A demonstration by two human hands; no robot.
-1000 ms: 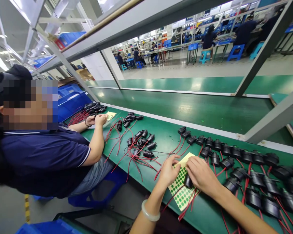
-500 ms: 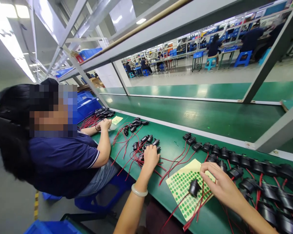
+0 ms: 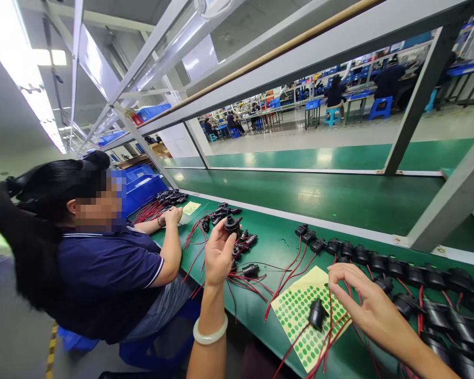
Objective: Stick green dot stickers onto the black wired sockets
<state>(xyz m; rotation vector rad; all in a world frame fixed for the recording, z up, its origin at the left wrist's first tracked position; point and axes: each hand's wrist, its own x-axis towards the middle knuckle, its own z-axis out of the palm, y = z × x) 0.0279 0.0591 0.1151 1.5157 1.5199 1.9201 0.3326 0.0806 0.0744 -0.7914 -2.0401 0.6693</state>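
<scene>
Raised above the table, my left hand (image 3: pixel 218 258) grips a small black pump-like part (image 3: pixel 232 225) between thumb and fingers, its round end up. Below it lies a loose pile of similar parts (image 3: pixel 247 243) with red wires. My right hand (image 3: pixel 357 297) is pinched over the upper right edge of a pale yellow sheet (image 3: pixel 294 302) of green round stickers. Whatever sits in the pinch is too small to tell. One black part (image 3: pixel 317 315) rests on the sheet, its red wires trailing toward the table's front edge.
Rows of black parts (image 3: pixel 395 267) cover the table's right side. A co-worker (image 3: pixel 110 268) sits at left, hands near another yellow sheet (image 3: pixel 190 208). Blue bins (image 3: pixel 142 192) stand beyond. A grey frame post (image 3: pixel 450 195) rises from the back edge.
My left hand has lifted a black part up from the pile, and another part now lies apart at the pile's near side. The right hand stays pinched by the sticker sheet. The view has shifted slightly.
</scene>
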